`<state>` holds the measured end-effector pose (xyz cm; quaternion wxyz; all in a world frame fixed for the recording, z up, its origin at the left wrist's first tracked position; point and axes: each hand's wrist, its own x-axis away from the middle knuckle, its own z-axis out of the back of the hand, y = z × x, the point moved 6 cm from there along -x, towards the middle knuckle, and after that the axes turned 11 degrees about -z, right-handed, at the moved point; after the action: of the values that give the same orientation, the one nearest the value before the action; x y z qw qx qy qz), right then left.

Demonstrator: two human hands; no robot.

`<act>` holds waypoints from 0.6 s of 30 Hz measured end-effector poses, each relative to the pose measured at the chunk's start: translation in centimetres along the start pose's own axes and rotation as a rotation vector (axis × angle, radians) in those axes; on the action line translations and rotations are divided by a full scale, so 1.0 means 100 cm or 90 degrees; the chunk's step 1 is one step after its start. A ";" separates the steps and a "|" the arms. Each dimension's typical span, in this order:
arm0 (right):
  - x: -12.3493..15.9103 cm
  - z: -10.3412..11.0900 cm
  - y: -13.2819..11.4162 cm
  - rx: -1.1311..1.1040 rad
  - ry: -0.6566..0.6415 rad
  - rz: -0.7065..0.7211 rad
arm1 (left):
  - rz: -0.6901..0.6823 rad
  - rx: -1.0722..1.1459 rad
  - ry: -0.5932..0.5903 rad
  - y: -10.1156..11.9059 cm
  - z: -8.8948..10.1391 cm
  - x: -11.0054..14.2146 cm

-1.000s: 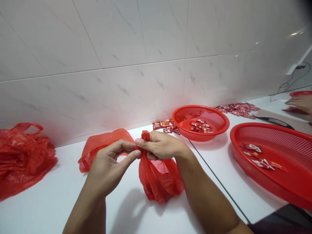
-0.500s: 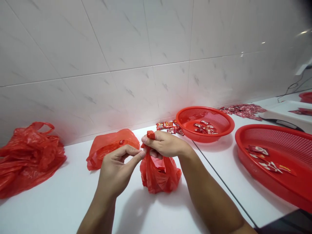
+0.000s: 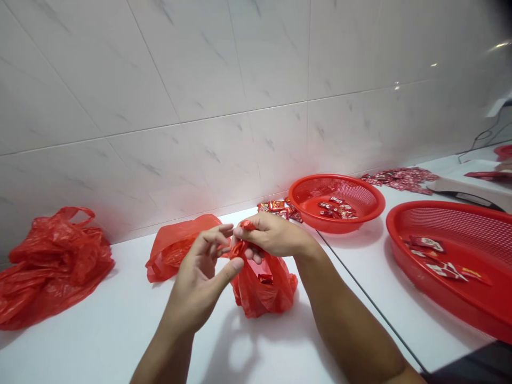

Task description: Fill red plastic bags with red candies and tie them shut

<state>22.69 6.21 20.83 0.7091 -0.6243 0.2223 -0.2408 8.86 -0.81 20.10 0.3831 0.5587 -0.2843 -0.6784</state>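
A small red plastic bag (image 3: 264, 290) stands on the white counter (image 3: 92, 346), with a red-and-gold packet showing through its side. My right hand (image 3: 276, 237) is shut on the bag's gathered, twisted neck. My left hand (image 3: 198, 277) is right beside that neck, its fingers spread and thumb near the twist, holding nothing I can see. Behind my hands lies a flatter red plastic bag (image 3: 180, 248).
A heap of red plastic bags (image 3: 52, 272) lies at the left. Red mesh baskets (image 3: 336, 200) (image 3: 452, 256) hold small packets. Loose packets (image 3: 278, 207) (image 3: 400, 180) lie by the tiled wall. A co-worker's hand (image 3: 504, 168) shows at the far right, past a white scale (image 3: 468, 186).
My left hand has moved off the bag's neck and spread its fingers. The neck now looks more twisted. A co-worker's hand has moved mostly out of view at the right.
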 end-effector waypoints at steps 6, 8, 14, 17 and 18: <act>0.014 -0.003 -0.007 0.167 -0.105 0.116 | 0.137 0.029 -0.104 -0.021 -0.017 0.006; 0.014 0.002 -0.010 0.300 0.015 0.145 | 0.184 0.084 -0.118 -0.025 -0.011 0.005; 0.004 -0.019 -0.019 0.470 0.191 0.248 | 0.301 0.270 -0.077 -0.034 0.000 0.008; 0.003 -0.028 -0.023 0.488 0.212 0.290 | 0.261 0.188 -0.028 -0.037 0.012 0.009; 0.003 -0.028 -0.024 0.474 0.214 0.304 | 0.239 0.153 -0.015 -0.038 0.018 0.011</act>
<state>21.07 3.56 22.86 0.8746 -0.2113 0.3695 -0.2321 6.23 0.26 16.85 0.4296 0.5296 -0.4666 -0.5632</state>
